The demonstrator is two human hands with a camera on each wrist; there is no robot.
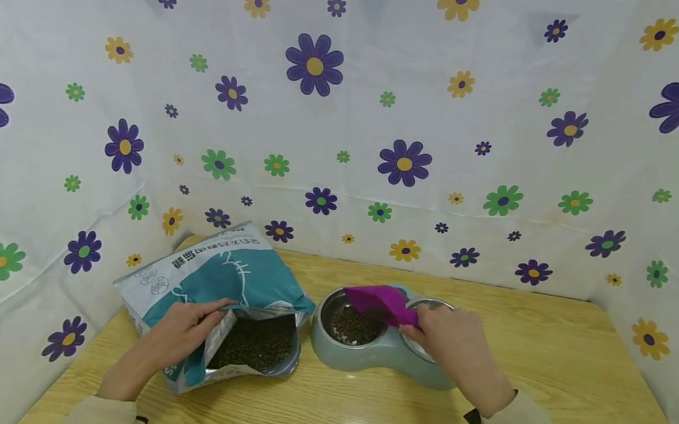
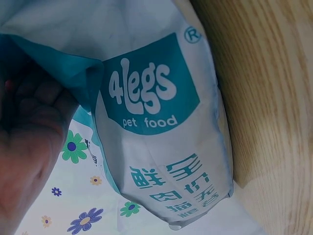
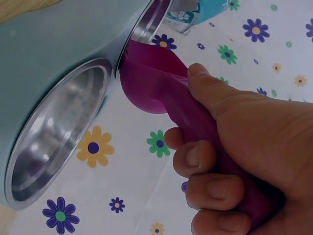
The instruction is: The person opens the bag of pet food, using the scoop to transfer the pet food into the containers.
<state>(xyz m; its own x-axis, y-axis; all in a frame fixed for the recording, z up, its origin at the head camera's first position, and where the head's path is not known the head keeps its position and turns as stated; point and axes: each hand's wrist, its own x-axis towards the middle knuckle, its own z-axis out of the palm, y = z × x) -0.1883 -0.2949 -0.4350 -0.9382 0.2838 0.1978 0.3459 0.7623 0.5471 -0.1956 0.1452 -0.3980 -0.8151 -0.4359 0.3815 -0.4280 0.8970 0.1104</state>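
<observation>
My right hand grips the handle of a magenta scoop. In the head view the scoop tilts over the left steel bowl of a pale blue-green double pet bowl. Brown kibble covers much of that bowl's bottom. The right wrist view shows my fingers wrapped round the scoop's handle. To the left lies a teal and white pet food bag, its mouth open toward me and kibble inside. My left hand pinches the edge of the bag's mouth.
The double bowl's right steel bowl shows no kibble in the right wrist view. Everything stands on a light wooden table. White cloth with printed flowers rises behind the table and along both sides.
</observation>
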